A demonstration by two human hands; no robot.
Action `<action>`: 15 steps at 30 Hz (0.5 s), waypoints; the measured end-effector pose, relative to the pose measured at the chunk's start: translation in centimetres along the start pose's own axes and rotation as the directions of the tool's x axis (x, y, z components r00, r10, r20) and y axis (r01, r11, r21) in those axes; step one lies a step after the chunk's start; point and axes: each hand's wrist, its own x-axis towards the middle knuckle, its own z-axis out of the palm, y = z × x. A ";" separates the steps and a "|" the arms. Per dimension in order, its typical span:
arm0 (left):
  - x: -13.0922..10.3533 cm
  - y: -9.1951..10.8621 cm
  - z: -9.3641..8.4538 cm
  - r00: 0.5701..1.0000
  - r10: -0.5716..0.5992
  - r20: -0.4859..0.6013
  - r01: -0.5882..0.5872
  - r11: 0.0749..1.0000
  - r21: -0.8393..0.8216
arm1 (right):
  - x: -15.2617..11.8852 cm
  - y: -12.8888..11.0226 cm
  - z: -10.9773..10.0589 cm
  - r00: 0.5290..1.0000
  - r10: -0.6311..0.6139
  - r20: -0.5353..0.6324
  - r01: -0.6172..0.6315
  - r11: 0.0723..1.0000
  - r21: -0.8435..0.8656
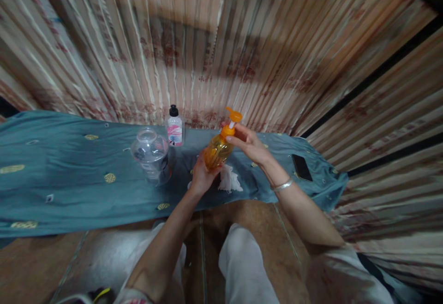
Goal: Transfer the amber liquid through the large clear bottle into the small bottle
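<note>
An amber see-through pump bottle [218,151] with an orange pump head is held tilted above the cloth, its top leaning to the right. My left hand [203,173] is wrapped round the lower part of the bottle. At the neck, the thumb and fingers of my right hand [251,143] grip the orange collar, just under the raised pump head. Below the bottle, a crumpled white tissue [230,179] lies on the cloth. Some fingers of both hands are hidden behind the bottle.
A clear wide-bodied jar [152,156] and a clear bottle with black cap and pink label [175,128] stand to the left. A black phone [302,167] lies at the right. A teal patterned cloth [79,156] covers the bench; pleated curtains [194,41] hang behind.
</note>
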 end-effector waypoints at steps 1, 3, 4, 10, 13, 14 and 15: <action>0.0 0.0 0.0 1.000 -0.008 0.002 0.008 1.000 0.003 | 0.0 0.1 0.0 1.000 0.001 -0.008 -0.001 1.000 -0.009; 0.0 0.1 0.0 1.000 -0.024 0.000 0.024 1.000 0.009 | 0.0 0.5 0.3 0.999 -0.002 -0.040 0.001 1.000 -0.027; -0.1 0.1 0.0 1.000 -0.027 -0.005 0.027 1.000 0.011 | 0.0 0.7 0.5 0.998 -0.005 -0.060 0.003 0.999 -0.033; -0.1 0.0 0.1 0.999 0.014 -0.029 -0.015 1.000 -0.018 | -0.1 2.0 2.4 0.974 -0.025 -0.226 0.016 0.999 -0.039; -0.1 -0.1 -0.1 1.000 0.018 -0.020 -0.018 1.000 -0.013 | -0.2 1.8 2.5 0.968 -0.031 -0.249 0.014 0.997 -0.072; -0.1 -0.1 -0.2 1.000 0.013 -0.016 -0.013 1.000 -0.005 | -0.3 1.5 2.3 0.972 -0.039 -0.234 0.019 0.996 -0.086; 0.0 -0.1 -0.2 1.000 0.006 -0.014 -0.006 1.000 0.005 | -0.3 1.2 1.9 0.978 -0.046 -0.205 0.027 0.995 -0.095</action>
